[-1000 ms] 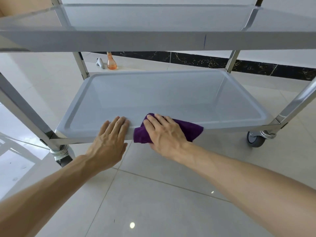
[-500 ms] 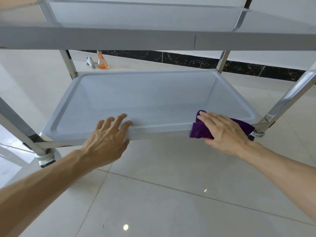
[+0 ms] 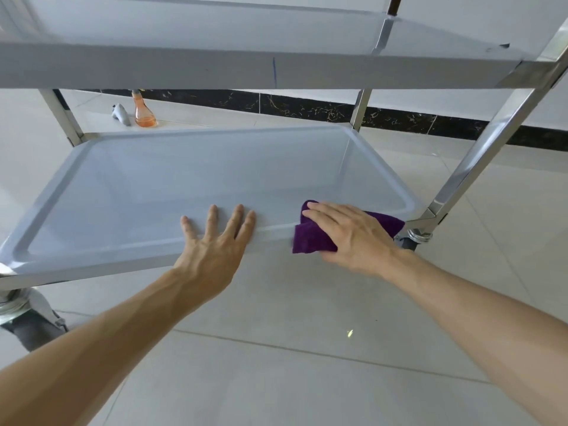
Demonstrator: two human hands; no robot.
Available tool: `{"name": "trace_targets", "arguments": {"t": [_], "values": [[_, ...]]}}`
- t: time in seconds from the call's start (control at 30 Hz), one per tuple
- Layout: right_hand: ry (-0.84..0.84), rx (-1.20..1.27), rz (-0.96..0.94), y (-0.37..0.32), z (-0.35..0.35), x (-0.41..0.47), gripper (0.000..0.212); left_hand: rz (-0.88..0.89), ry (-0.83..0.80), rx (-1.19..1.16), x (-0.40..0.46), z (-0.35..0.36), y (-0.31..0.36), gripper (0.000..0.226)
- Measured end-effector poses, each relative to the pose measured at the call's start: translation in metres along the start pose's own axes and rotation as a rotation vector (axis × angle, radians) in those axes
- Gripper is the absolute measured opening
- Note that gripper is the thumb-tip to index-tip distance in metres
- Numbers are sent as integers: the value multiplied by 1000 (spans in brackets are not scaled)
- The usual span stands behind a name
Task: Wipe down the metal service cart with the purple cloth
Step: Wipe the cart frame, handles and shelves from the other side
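Right hand [image 3: 353,238] is flat on the crumpled purple cloth [image 3: 310,239], fingers laid together and pressing it onto the near rim of the lower tray of the shiny metal service cart [image 3: 215,176]. No pinch in this grip, just an open palm bearing down, and the cloth bunches out to the left of the fingers and pokes out past the knuckles on the far right side (a strip of purple shows there, beside the corner post). Part of the cloth hangs over the front edge of the rim below the palm.

Left hand [image 3: 215,250] sits just to the left of the cloth, not touching it. Its grip is spread wide, fingers [image 3: 212,219] fanned and flat on the same front rim, fingertips reaching over into the shallow tray.

Beyond both hands the tray floor looks bare and pale grey. Above them runs the front edge of the upper metal shelf [image 3: 215,66]. To the right of the right hand stands the polished corner post [image 3: 479,155], with a grey caster wheel [image 3: 408,241] just behind the wrist. Far past the left hand, on the glossy tiled floor [image 3: 292,379] beyond the cart, stands an orange spray bottle [image 3: 143,112] next to a small white object [image 3: 120,113] I cannot make out.
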State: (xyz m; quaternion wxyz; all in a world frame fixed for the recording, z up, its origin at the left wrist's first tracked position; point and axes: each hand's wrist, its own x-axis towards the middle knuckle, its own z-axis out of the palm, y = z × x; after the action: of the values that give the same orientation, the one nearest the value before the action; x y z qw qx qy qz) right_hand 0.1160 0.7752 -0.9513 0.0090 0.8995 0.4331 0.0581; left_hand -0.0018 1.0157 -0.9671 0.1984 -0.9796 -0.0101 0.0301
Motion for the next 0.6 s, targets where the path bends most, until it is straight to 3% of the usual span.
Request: {"name": "trace_targets", "arguments": {"t": [0.27, 0.6], "values": [[-32, 39, 389, 79, -4, -52, 77, -25, 6, -34, 2, 5, 4, 84], [13, 4, 207, 22, 11, -19, 75, -36, 51, -85, 4, 12, 2, 87]]}}
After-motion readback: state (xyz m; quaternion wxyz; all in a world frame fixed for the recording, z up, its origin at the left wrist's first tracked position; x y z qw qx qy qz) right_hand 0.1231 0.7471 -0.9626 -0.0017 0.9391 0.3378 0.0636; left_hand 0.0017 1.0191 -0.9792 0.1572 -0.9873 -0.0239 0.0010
